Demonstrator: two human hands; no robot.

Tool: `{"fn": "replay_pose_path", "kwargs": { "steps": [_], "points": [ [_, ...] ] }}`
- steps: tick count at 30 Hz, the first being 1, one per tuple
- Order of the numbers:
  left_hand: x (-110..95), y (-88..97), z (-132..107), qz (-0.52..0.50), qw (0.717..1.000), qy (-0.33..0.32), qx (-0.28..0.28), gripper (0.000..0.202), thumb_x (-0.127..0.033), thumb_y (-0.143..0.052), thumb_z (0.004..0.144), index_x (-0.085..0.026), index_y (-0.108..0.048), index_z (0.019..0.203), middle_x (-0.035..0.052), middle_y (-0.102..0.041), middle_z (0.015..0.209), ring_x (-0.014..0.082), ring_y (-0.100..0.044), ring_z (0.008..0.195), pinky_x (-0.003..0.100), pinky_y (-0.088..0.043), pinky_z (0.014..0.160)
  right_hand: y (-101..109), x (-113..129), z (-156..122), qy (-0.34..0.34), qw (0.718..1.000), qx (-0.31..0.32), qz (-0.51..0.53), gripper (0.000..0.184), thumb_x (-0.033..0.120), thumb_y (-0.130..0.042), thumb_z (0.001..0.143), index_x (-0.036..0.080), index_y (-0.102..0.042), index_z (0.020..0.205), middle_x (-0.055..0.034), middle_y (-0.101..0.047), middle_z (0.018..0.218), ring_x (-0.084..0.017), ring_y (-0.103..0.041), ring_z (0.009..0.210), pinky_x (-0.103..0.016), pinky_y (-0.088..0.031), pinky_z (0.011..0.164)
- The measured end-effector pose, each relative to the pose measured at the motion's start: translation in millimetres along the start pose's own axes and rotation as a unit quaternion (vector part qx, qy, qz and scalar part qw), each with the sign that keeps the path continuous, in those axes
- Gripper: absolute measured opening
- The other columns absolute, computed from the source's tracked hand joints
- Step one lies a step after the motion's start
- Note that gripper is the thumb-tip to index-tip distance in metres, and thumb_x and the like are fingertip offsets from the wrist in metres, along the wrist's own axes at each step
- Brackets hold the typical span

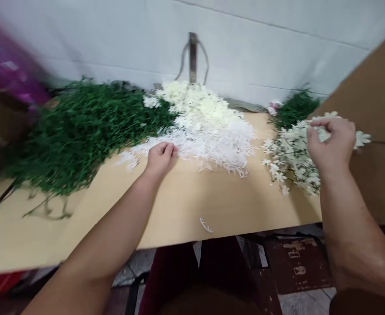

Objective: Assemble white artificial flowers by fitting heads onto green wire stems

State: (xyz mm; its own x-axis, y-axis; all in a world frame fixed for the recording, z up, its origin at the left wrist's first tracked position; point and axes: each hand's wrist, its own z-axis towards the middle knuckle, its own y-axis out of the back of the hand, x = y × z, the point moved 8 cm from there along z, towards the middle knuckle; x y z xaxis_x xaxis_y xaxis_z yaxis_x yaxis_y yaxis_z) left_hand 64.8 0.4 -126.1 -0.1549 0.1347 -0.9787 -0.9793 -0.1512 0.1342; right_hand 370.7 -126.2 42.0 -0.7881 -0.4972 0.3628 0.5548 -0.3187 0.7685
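My left hand (161,158) is closed in a pinch at the front left edge of a heap of thin white plastic pieces (225,146). Whatever sits between its fingertips is too small to make out. Pale cream flower heads (199,103) are piled just behind that heap. On the right, my right hand (335,140) is curled above a bunch of white artificial flowers (299,153). It appears closed around a white flower spray (363,139), whose blossoms and thin stem stick out beyond the hand; the grip itself is partly hidden.
Green artificial foliage (90,127) covers the left of the wooden table (179,210), with a smaller green clump (297,107) at the back right. One white sprig (206,225) lies near the front edge. A cardboard panel (372,100) rises at right, and a white wall (261,52) stands behind.
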Motion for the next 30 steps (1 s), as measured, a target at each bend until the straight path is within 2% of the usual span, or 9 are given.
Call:
{"fn": "replay_pose_path", "kwargs": {
  "steps": [6,9,12,15,17,19,21,25,30],
  "points": [
    [-44,55.1,-31,-0.058,0.984,-0.082,-0.145,0.027,-0.024,-0.052,0.089,-0.017,-0.056,0.064,-0.0034,-0.047,0.055,0.0078,-0.044,0.054,0.021,-0.036,0.057,-89,54,-14,0.19,0.982,0.015,-0.003,0.007,0.032,-0.059,0.086,0.025,-0.062,0.087,-0.0081,-0.063,0.088,-0.026,-0.059,0.094,-0.046,-0.049,0.082],
    [-60,100.0,-80,-0.036,0.971,-0.104,-0.213,0.023,-0.032,-0.054,0.089,-0.018,-0.058,0.071,-0.0012,-0.052,0.062,0.0089,-0.049,0.06,0.023,-0.039,0.061,-124,81,-9,0.286,0.958,0.015,0.014,0.008,0.021,-0.058,0.085,0.025,-0.061,0.091,-0.009,-0.065,0.088,-0.027,-0.06,0.094,-0.047,-0.049,0.084],
    [-51,158.1,-154,0.006,0.939,-0.114,-0.325,0.019,-0.035,-0.054,0.089,-0.019,-0.057,0.078,0.0002,-0.055,0.07,0.0101,-0.052,0.066,0.025,-0.038,0.062,-156,120,-7,0.357,0.931,0.054,0.059,0.011,0.017,-0.058,0.084,0.024,-0.061,0.092,-0.0086,-0.066,0.087,-0.026,-0.061,0.091,-0.046,-0.051,0.082],
    [-4,224.9,-233,-0.001,0.889,-0.074,-0.452,0.009,-0.03,-0.053,0.088,-0.021,-0.054,0.085,-0.0041,-0.049,0.066,0.0067,-0.045,0.058,0.025,-0.035,0.058,-187,165,-10,0.418,0.896,0.109,0.101,0.01,0.017,-0.055,0.086,0.024,-0.061,0.09,-0.0086,-0.066,0.087,-0.026,-0.062,0.088,-0.045,-0.052,0.081],
    [50,265.9,-278,-0.071,0.85,0.011,-0.521,0.003,-0.022,-0.05,0.087,-0.022,-0.051,0.089,-0.0065,-0.047,0.066,0.0038,-0.042,0.057,0.024,-0.034,0.059,-209,191,-12,0.447,0.874,0.144,0.122,0.01,0.016,-0.053,0.087,0.023,-0.061,0.089,-0.0087,-0.067,0.088,-0.025,-0.062,0.087,-0.045,-0.052,0.081],
    [112,294.3,-322,-0.162,0.778,0.133,-0.592,0.003,-0.018,-0.048,0.085,-0.021,-0.048,0.084,-0.0075,-0.047,0.065,0.0025,-0.041,0.056,0.022,-0.033,0.059,-231,215,-12,0.467,0.858,0.165,0.138,0.01,0.016,-0.052,0.087,0.021,-0.061,0.088,-0.0086,-0.067,0.087,-0.024,-0.061,0.086,-0.043,-0.052,0.08],
    [155,311.4,-347,-0.178,0.749,0.181,-0.612,0.006,-0.018,-0.05,0.082,-0.021,-0.045,0.08,-0.007,-0.047,0.061,0.0043,-0.041,0.054,0.023,-0.034,0.056,-254,239,-11,0.482,0.844,0.182,0.152,0.011,0.015,-0.052,0.088,0.021,-0.061,0.087,-0.0081,-0.066,0.086,-0.023,-0.061,0.086,-0.041,-0.052,0.079],
    [227,320.9,-353,-0.188,0.731,0.26,-0.602,0.013,-0.025,-0.058,0.078,-0.019,-0.047,0.074,-0.005,-0.046,0.056,0.0073,-0.051,0.057,0.024,-0.04,0.057,-305,290,-4,0.497,0.817,0.234,0.174,0.013,0.015,-0.049,0.089,0.021,-0.061,0.087,-0.0076,-0.066,0.087,-0.022,-0.06,0.088,-0.04,-0.051,0.081],
    [304,335.6,-315,-0.193,0.706,0.319,-0.602,0.015,-0.015,-0.061,0.08,-0.014,-0.055,0.093,0.0013,-0.059,0.075,0.0099,-0.061,0.073,0.025,-0.049,0.069,-363,357,9,0.52,0.789,0.261,0.198,0.014,0.015,-0.048,0.089,0.021,-0.059,0.084,-0.0069,-0.066,0.085,-0.022,-0.059,0.086,-0.039,-0.049,0.081]
  ]
}}
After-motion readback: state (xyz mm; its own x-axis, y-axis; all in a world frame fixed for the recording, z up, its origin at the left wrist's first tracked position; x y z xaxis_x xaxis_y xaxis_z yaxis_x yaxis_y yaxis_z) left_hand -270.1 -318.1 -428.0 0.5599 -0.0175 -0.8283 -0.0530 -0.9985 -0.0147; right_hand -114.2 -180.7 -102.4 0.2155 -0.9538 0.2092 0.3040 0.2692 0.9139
